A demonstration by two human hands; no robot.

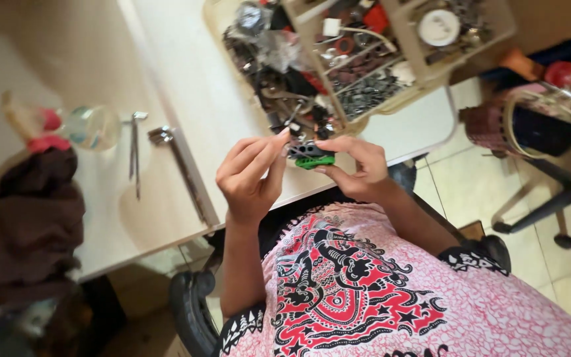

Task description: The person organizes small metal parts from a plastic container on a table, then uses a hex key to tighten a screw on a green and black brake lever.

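Pinching a small grey-and-green part (310, 155) — left hand (251, 177), right hand (357, 168) (both ends).

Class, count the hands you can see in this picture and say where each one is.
2. The left hand and the right hand meet above the table edge, both pinching one small grey and green part.

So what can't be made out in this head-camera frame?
- Small grey and green part: fingertips of the left hand and right hand cover its ends; too small to tell its kind.
- Parts tray: top cut off by the frame edge; contents blurred.
- Dark cloth: blurred, cut off at the left edge.
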